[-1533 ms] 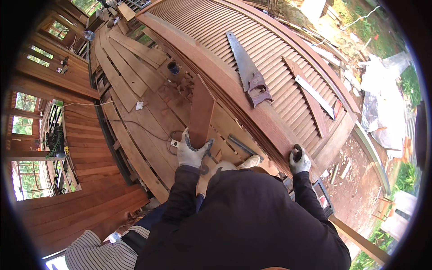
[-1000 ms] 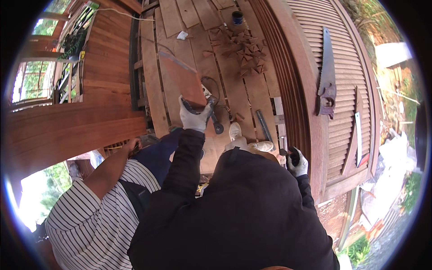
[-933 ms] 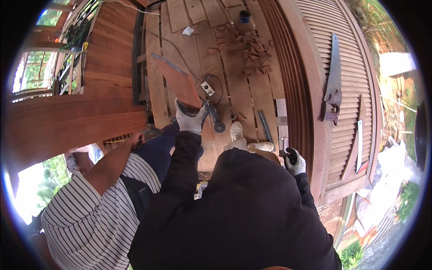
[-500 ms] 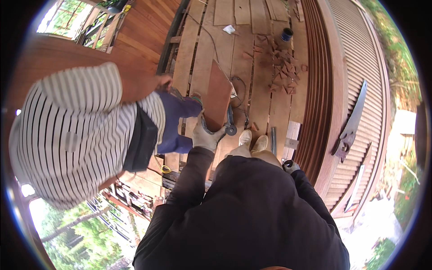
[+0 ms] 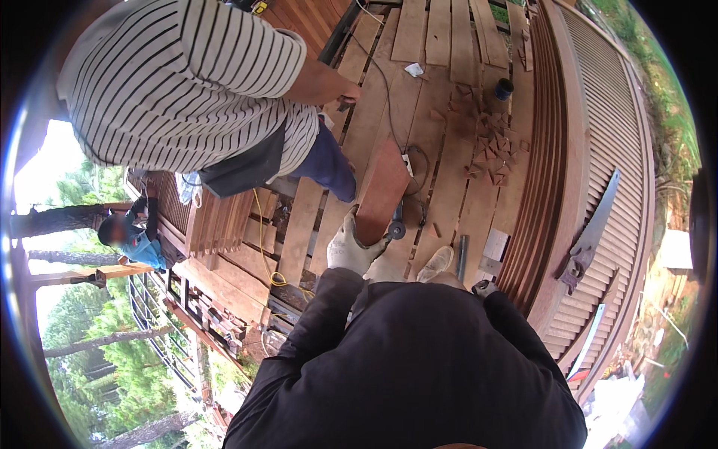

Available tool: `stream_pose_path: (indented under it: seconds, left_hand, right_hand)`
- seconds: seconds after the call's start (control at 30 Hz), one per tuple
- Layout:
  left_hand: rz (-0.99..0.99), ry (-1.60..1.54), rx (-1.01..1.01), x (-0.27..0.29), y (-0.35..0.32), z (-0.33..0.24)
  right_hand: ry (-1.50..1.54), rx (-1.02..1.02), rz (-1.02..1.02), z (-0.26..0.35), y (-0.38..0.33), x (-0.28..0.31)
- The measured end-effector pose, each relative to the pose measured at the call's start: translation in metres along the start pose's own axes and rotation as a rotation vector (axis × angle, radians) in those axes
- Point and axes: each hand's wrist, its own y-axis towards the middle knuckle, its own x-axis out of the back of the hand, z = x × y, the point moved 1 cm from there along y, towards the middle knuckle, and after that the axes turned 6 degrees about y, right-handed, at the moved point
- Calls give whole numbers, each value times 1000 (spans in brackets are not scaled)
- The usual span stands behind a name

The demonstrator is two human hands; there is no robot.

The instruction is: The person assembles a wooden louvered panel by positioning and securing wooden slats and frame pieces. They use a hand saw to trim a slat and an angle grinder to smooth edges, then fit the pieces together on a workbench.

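Observation:
My left hand [image 5: 350, 245], in a pale work glove, grips the lower end of a reddish-brown wooden board [image 5: 383, 193] with a slanted far end. Right beside its thumb is a dark power tool with a round head [image 5: 396, 228]; whether the thumb touches it I cannot tell. My right hand [image 5: 487, 289], also gloved, is low at my right side next to the stacked long boards [image 5: 516, 247]. Its fingers are curled around a small dark thing, mostly hidden. A dark bar [image 5: 463, 256] lies on the planks near my shoe.
Triangular wood offcuts [image 5: 493, 153] lie scattered near a dark cup [image 5: 504, 89]. A handsaw [image 5: 591, 232] rests on the corrugated sheet [image 5: 598, 112] at right. A cord [image 5: 385, 75] crosses the gapped planks. At left stands a person in a striped shirt [image 5: 209, 90]; another person [image 5: 146, 243] is farther off.
My view has shifted, and the person in the striped shirt now stands farther up the picture. A second person has come into view at left. My left hand still holds the board.

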Motion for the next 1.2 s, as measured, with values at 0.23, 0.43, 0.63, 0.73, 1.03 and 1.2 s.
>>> stream_pose_path:
  seconds: [0.23,0.43,0.63,0.73,1.03,1.2]
  left_hand:
    - [197,31,163,25,-8,68]
    - [431,88,319,47,-13,166]
    - [405,101,141,67,15,221]
    - [402,125,84,82,36,222]
    - [389,156,-194,73,90,195]
    - [376,142,-330,48,96,157]
  right_hand:
    - [-223,-52,-45,26,26,-21]
    - [-21,23,-176,85,59,-77]
    - [291,49,-162,190,42,-137]
    - [133,192,-296,214,22,-151]
    - [694,-238,-393,120,-20,-164]
    - [561,-457,-299,91,-84,-178]
